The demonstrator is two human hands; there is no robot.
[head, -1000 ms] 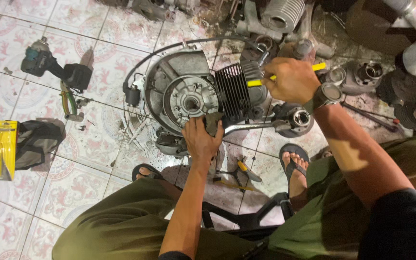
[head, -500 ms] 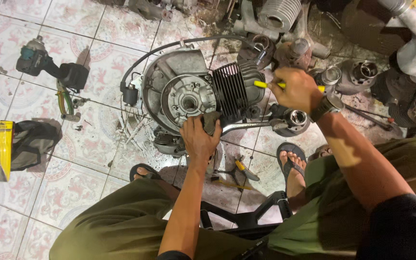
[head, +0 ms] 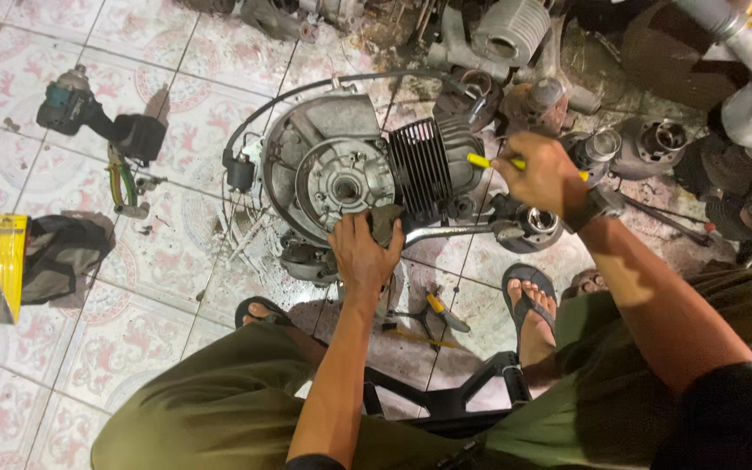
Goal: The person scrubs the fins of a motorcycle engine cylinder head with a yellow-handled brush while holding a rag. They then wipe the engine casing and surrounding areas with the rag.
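Lowered since before, right hand (head: 543, 177) grips yellow screwdriver (head: 480, 161); left hand (head: 360, 252) clasps engine (head: 341, 178).

We see the left hand (head: 363, 252) gripping the lower edge of the engine (head: 354, 174) on the tiled floor (head: 89, 322). The right hand (head: 543, 174) holds a yellow-handled tool (head: 480, 161) at the finned cylinder (head: 424, 165). A drill (head: 89, 117) lies well apart.

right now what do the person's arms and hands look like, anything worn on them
Both hands are bare, no gloves. The left hand and its forearm are uncovered to the bottom edge of the view. The right hand has a dark wristwatch at the wrist, and a dark short sleeve covers the upper arm.
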